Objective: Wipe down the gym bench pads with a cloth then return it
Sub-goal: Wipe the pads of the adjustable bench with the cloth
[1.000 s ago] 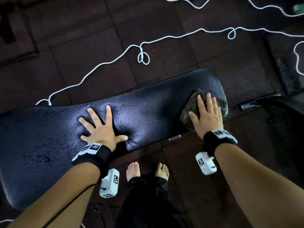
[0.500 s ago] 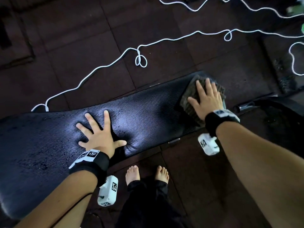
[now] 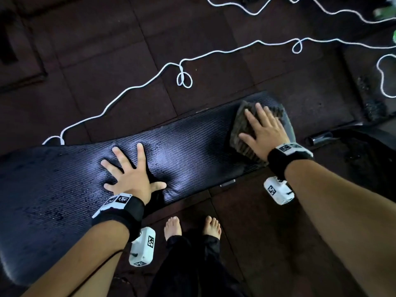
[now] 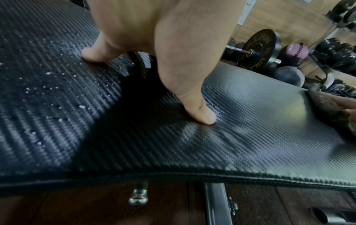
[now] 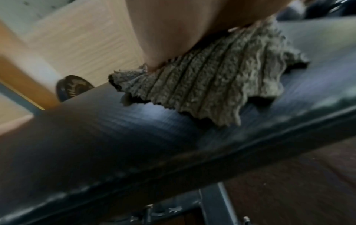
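A thin white cord (image 3: 137, 86) snakes over the dark rubber floor tiles (image 3: 102, 50) beyond the long black textured vinyl bench pad (image 3: 192, 146); a black barbell plate (image 4: 258, 48) stands behind the pad in the left wrist view. The left hand (image 3: 130, 179) lies on the middle of the pad, fingers spread wide and pressing it, holding nothing. The right hand (image 3: 263, 131), fingers straight and close together, presses a ribbed grey-green cloth (image 5: 212, 85) flat on the pad's right end.

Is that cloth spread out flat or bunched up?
Bunched up. The cloth lies in rumpled folds with ragged edges under the right hand, pressed on the bench pad.
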The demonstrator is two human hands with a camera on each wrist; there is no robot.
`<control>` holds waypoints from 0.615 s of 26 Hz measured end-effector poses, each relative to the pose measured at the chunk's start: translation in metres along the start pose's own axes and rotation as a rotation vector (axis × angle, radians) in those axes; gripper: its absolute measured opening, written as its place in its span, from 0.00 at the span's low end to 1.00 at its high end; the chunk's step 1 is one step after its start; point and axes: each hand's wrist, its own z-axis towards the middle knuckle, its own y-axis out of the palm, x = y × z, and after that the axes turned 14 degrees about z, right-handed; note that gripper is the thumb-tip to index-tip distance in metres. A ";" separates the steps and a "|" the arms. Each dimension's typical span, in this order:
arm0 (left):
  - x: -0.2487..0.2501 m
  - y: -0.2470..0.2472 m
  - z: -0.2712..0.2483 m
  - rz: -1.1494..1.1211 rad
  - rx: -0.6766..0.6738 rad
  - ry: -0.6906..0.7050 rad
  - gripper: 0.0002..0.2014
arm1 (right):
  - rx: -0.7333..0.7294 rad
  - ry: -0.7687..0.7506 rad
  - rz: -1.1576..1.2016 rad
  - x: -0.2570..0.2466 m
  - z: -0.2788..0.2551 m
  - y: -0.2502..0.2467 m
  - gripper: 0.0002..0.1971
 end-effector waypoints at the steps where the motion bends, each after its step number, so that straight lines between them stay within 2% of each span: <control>1: 0.000 0.001 0.000 -0.005 0.003 -0.002 0.69 | 0.017 0.089 0.022 0.001 0.004 -0.004 0.40; 3: -0.001 0.001 -0.001 -0.021 0.011 -0.001 0.70 | 0.044 0.137 0.048 -0.040 0.007 0.009 0.42; 4: -0.001 0.001 -0.001 -0.024 0.017 0.002 0.70 | 0.018 0.079 0.040 -0.072 0.002 0.026 0.43; 7: -0.002 0.001 -0.002 -0.041 0.038 0.014 0.69 | -0.147 -0.274 -0.101 -0.159 -0.050 0.086 0.45; 8: -0.003 0.001 -0.003 -0.041 0.046 0.016 0.68 | -0.170 -0.317 -0.139 -0.173 -0.064 0.100 0.45; 12: -0.013 -0.003 -0.011 -0.031 0.040 0.101 0.64 | -0.160 -0.310 -0.177 -0.176 -0.069 0.106 0.45; 14: -0.046 -0.001 -0.014 -0.024 0.102 0.190 0.59 | -0.165 -0.320 -0.161 -0.176 -0.067 0.104 0.44; 16: -0.098 0.005 -0.017 -0.042 0.216 0.221 0.56 | -0.144 -0.317 -0.102 -0.173 -0.066 0.103 0.42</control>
